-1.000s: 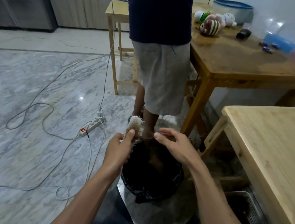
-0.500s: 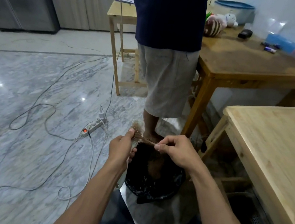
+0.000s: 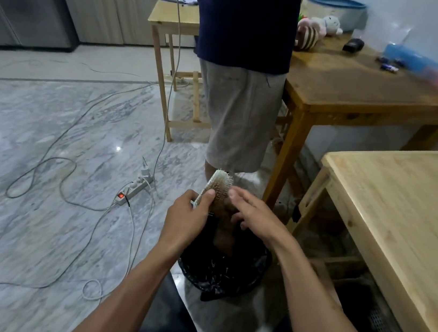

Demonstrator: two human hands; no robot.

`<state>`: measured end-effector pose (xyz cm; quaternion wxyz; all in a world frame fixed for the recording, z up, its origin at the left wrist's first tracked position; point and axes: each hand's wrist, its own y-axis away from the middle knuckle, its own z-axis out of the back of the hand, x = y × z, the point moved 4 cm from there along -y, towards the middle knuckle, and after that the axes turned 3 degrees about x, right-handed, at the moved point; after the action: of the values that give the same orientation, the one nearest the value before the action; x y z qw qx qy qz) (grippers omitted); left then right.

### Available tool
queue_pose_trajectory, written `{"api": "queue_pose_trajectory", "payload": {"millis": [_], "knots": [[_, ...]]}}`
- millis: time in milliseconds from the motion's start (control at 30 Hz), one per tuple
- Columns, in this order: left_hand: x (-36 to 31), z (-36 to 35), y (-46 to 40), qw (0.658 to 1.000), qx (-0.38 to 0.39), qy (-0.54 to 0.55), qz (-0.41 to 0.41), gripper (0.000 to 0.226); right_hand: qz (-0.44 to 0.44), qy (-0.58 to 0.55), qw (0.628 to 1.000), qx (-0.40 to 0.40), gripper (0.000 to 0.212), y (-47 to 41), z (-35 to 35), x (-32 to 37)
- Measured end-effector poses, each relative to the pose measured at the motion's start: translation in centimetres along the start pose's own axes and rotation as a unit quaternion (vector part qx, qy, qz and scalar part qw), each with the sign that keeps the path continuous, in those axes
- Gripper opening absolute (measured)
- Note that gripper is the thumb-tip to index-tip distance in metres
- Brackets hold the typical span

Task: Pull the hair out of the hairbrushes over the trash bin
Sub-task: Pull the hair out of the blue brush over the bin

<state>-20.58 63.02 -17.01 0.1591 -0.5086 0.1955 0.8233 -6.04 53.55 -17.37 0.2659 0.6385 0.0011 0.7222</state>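
Observation:
My left hand (image 3: pixel 187 216) grips a pale hairbrush (image 3: pixel 218 185) by its lower part, head pointing up and away, bristles facing right. The brush is over the far edge of a trash bin lined with a black bag (image 3: pixel 221 274). My right hand (image 3: pixel 254 216) hovers beside the bristles with fingers spread, thumb tip near the brush. A brown clump of hair (image 3: pixel 223 235) lies inside the bin below the hands. Whether any strands are between my right fingers cannot be seen.
A person in grey shorts (image 3: pixel 237 117) stands just beyond the bin. A power strip (image 3: pixel 134 189) and cables run over the marble floor at left. Wooden tables stand at right (image 3: pixel 401 219) and far right (image 3: pixel 364 82). A mesh basket (image 3: pixel 377 314) sits under the near table.
My right hand, pinching a strand pulled from the brush half a second ago, has let go and opened. The brush has turned more upright, bristles showing again.

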Motion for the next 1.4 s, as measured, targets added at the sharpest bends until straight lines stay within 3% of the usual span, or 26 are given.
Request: {"api": "queue_pose_trajectory", "payload": {"millis": [100, 233, 467, 800, 900, 1000, 1067, 1133, 1233, 1400], "knots": [[0.1, 0.3, -0.9, 1.0, -0.006, 0.009, 0.011, 0.056, 0.01, -0.038, 0.997, 0.068, 0.045, 0.5, -1.2, -0.6], [1.1, 2.0, -2.7, 0.993, -0.038, 0.085, 0.066, 0.051, 0.081, 0.05, 0.995, -0.025, 0.041, 1.5, 0.2, -1.6], [3.1, 1.3, -4.1, 0.951, -0.059, 0.224, 0.204, 0.033, 0.106, 0.137, 0.985, -0.019, 0.041, 2.8, 0.5, -0.6], [4.6, 3.8, -7.1, 0.921, -0.098, 0.266, 0.266, 0.052, 0.094, 0.126, 0.987, -0.024, 0.037, 3.2, 1.6, -0.2], [4.3, 4.0, -6.2, 0.925, -0.119, 0.256, 0.254, 0.043, 0.077, 0.131, 0.987, -0.048, 0.037, 2.8, 1.5, -0.2], [3.8, 3.0, -4.7, 0.956, -0.118, 0.214, 0.164, 0.046, 0.027, 0.167, 0.985, -0.034, 0.031, 2.2, 1.4, -0.4], [3.3, 1.9, -3.9, 0.976, -0.075, 0.172, 0.114, 0.048, -0.046, 0.264, 0.963, -0.001, 0.046, 1.7, 1.4, -0.8], [2.7, 0.9, -3.2, 0.988, -0.027, 0.128, 0.082, 0.05, -0.088, 0.323, 0.941, -0.036, 0.062, 1.3, 2.1, -0.7], [1.2, -0.1, -2.4, 0.994, 0.016, 0.094, 0.059, 0.052, -0.032, 0.261, 0.96, -0.101, 0.055, 1.3, 2.2, 0.6], [-0.4, -1.2, -2.3, 0.994, 0.069, 0.074, 0.034, 0.055, 0.038, 0.061, 0.996, -0.05, 0.035, 1.1, 0.0, 1.4]]}}
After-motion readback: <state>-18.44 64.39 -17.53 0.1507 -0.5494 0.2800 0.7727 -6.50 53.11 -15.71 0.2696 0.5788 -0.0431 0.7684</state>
